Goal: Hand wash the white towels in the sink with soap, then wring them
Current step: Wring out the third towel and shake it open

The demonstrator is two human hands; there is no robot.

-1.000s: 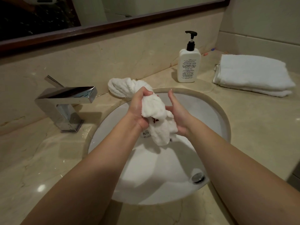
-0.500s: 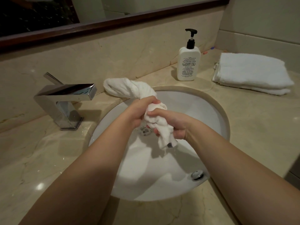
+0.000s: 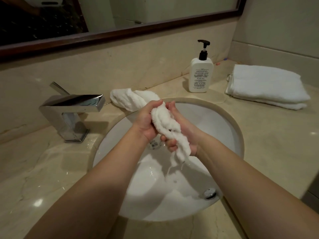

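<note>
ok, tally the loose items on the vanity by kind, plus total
Wrung twisted towels: 2, one in both hands, one on the counter
Folded towels, stacked: 2
Pump bottles: 1
Total: 5

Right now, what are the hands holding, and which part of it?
Both hold one wet, twisted white towel over the sink. The left hand grips its upper part; the right hand grips the lower part, the dripping end hanging free.
</note>
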